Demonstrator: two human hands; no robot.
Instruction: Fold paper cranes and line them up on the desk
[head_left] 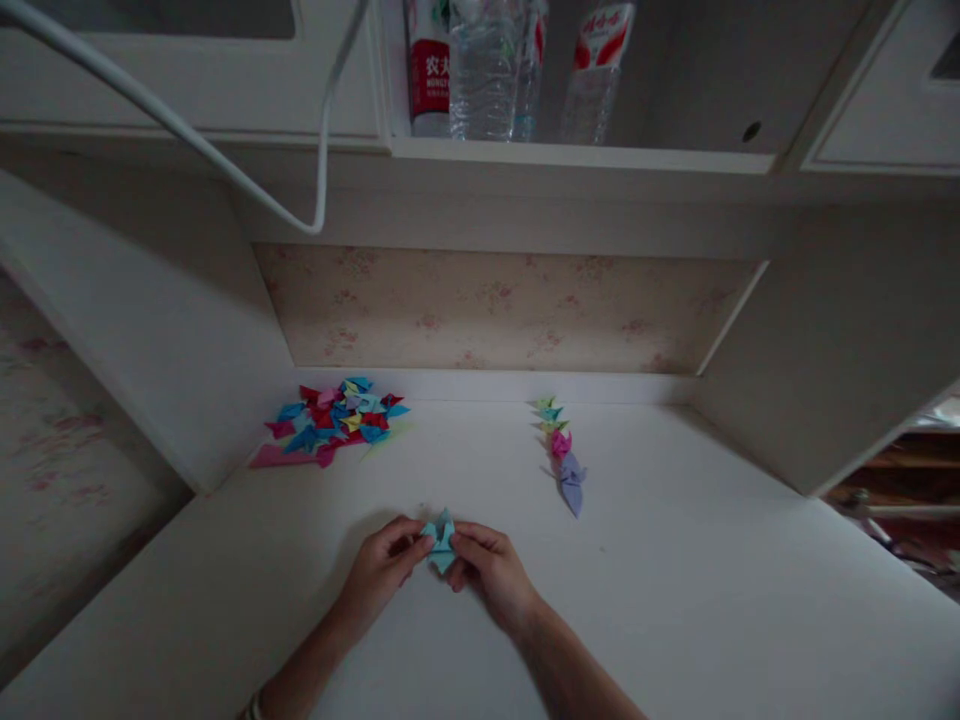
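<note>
Teal folded paper (442, 556) at near centre of white tabletop (675, 580), pinched between left hand (382, 565) and right hand (495, 575); thumbs and fingers closed on opposite sides. Contact with tabletop: cannot tell. Risk, judged: uneven pull could tear a crease; hard thumb pressure could crush the points. Farther, to the right: lavender folded piece (571, 485) ends a row of small folds (552, 414); a stray right-hand sweep could scatter them. Far left: coloured paper heap (345, 412), likely to slide if bumped.

The head camera looks forward and down at the left hand (381, 565) and right hand (495, 572), from behind their grip, far enough back to include bottles (484, 80) beyond it.
</note>
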